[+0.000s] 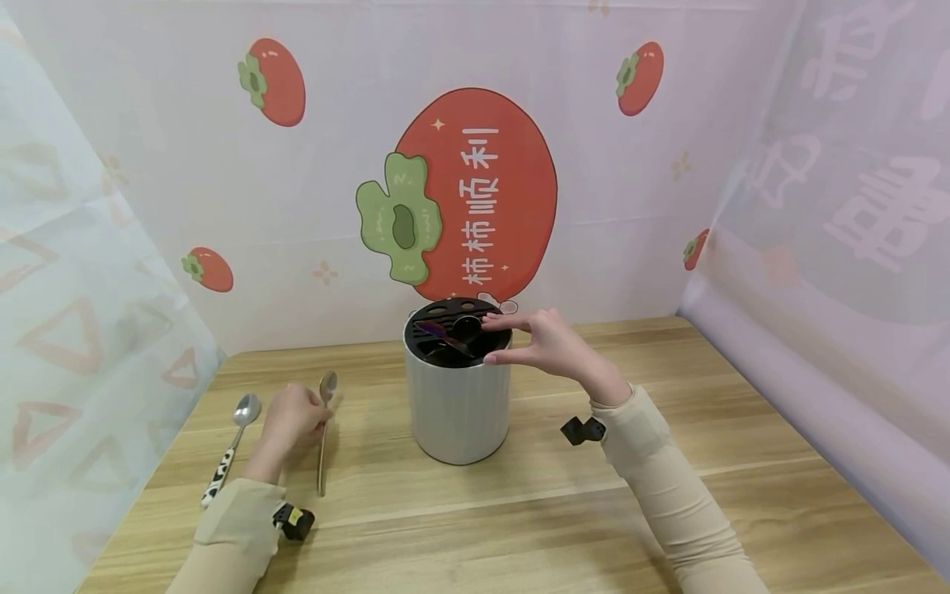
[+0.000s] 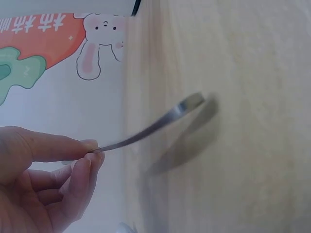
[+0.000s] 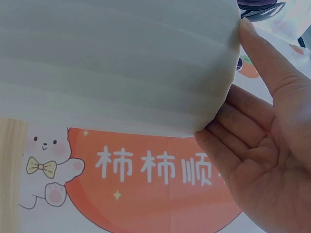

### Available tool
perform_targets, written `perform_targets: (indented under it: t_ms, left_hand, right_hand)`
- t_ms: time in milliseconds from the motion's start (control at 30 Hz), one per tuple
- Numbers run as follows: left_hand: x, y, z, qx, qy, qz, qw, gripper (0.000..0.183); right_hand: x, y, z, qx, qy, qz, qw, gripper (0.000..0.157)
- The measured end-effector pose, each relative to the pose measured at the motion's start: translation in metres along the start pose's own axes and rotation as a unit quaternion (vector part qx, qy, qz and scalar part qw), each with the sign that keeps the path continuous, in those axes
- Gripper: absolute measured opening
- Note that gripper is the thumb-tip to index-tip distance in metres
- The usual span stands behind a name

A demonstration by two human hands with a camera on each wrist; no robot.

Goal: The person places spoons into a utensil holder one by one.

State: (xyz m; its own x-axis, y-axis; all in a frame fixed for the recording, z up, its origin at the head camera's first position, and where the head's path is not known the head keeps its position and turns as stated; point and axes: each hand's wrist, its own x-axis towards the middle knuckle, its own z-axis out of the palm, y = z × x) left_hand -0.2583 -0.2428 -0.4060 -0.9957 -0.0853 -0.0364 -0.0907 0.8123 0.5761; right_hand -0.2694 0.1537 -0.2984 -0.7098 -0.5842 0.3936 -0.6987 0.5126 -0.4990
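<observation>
In the head view, a metal spoon stands with its bowl away from me, and my left hand pinches it between thumb and fingers. The left wrist view shows the spoon's slim handle jutting from the fingertips, its shadow on the table. A white ribbed utensil holder with a black slotted top is upright at the centre back. My right hand rests at its right rim, thumb and fingers extended and spread apart. In the holder's top lies a dark purplish spoon.
Left of my left hand, a spoon with a black-and-white patterned handle lies on the wooden table. A white cloth backdrop with printed persimmons rises behind the table, and similar cloth hangs at both sides.
</observation>
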Motion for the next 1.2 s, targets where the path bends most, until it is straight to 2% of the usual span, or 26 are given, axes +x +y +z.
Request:
perform_targets:
  t_ms: [533, 767, 1200]
  left_hand:
    - [-0.007, 0.022, -0.009, 0.006, 0.024, 0.033, 0.9992, 0.022]
    - [-0.01, 0.034, -0.014, 0.01, 0.053, 0.056, 0.997, 0.023]
    - [-0.019, 0.055, -0.02, -0.02, 0.089, 0.093, 0.9915, 0.014]
  right_hand:
    - [0.0, -0.001, 0.0, -0.001, 0.002, 0.0, 1.0, 0.049]
    - [0.0, -0.001, 0.0, -0.003, 0.002, 0.0, 1.0, 0.049]
    - [0.0, 0.0, 0.0, -0.002, 0.002, 0.0, 1.0, 0.049]
